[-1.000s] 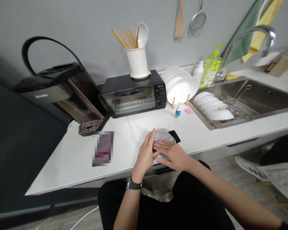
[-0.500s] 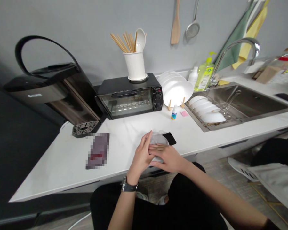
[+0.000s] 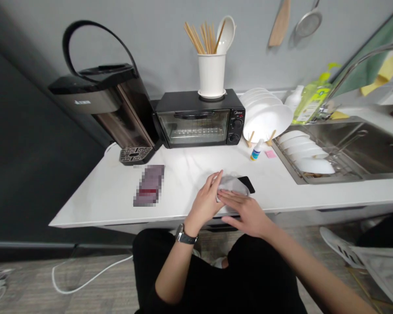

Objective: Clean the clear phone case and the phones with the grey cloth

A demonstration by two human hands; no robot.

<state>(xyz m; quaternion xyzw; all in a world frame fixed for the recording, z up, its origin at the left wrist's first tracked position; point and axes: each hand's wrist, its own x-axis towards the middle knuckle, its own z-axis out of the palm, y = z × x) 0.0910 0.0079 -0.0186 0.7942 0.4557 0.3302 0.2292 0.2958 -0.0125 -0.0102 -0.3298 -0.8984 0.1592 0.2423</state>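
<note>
A soft, light grey thing (image 3: 234, 184), rounded and partly see-through like thin cloth or plastic, lies at the counter's front. Its kind I cannot make out. My left hand (image 3: 205, 197), with a dark-strapped watch on the wrist, grips its left side, the fingers pointing up and away. Across its near side lie the flat fingers of my right hand (image 3: 245, 211), thumb apart, the fingertips meeting the left hand. These fingers hide part of the grey thing. A flat black object (image 3: 247, 184), phone-like, shows just behind its right side.
A small spray bottle (image 3: 256, 150) and a pink square (image 3: 270, 154) are on the counter (image 3: 183, 174). A pixelated purple item (image 3: 149, 185) lies left. Behind stand a drinks machine (image 3: 127, 117), a toaster oven (image 3: 199, 124) and plates (image 3: 267, 122). Bowls (image 3: 314, 165) sit in the sink (image 3: 373, 148).
The view has swung left and down, so things appear farther right. My right hand has slid slightly off my left, its thumb now farther from the grey thing.
</note>
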